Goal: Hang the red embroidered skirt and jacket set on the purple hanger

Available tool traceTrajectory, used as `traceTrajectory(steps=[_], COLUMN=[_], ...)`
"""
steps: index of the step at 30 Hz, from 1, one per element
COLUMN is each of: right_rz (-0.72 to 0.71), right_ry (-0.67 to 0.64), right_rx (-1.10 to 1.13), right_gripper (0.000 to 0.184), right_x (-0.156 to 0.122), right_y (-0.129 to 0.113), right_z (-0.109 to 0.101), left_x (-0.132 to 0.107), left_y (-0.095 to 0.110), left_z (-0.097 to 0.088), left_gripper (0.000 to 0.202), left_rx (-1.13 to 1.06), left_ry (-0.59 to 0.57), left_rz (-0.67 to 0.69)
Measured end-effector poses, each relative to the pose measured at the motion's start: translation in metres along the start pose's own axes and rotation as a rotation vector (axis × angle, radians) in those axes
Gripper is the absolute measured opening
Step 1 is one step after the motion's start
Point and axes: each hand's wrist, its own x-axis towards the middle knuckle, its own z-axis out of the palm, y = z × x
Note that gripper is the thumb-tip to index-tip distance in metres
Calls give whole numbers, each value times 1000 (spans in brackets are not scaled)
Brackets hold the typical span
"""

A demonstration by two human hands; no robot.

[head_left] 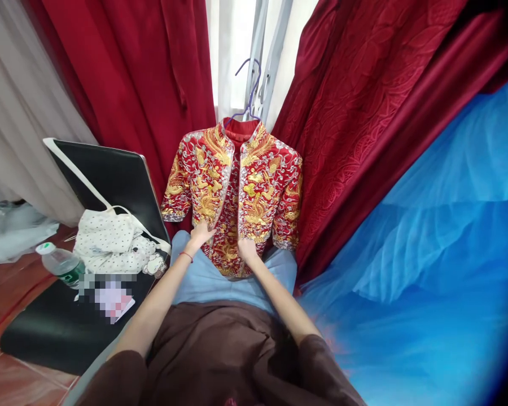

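Note:
A red jacket (254, 186) with heavy gold and silver embroidery hangs on a purple hanger (248, 84) in front of me, its front edges slightly parted. My left hand (201, 234) is closed on the lower part of the jacket's left front panel; a red string circles that wrist. My right hand (246, 249) is closed on the hem of the right front panel. The jacket's bottom rests over my light blue lap (203, 279).
A black chair (110, 180) at left carries a white dotted bag (110, 239), a plastic bottle (61, 264) with a green cap and a small packet. Red curtains (131, 67) hang behind. Blue tulle (427, 254) fills the right side. Red tile floor lies at lower left.

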Motion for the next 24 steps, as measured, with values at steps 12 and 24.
traceTrajectory(steps=[12,24], right_rz=[-20,267], right_ry=[743,694], right_rx=[-57,348], right_gripper=[48,72], right_x=[90,129], right_y=[82,106], right_z=[-241,-267], left_x=[46,97], left_y=[148,75], left_z=[-99,-207], left_gripper=[114,46], left_rx=[-7,151], left_ry=[621,546], left_rz=[234,189])
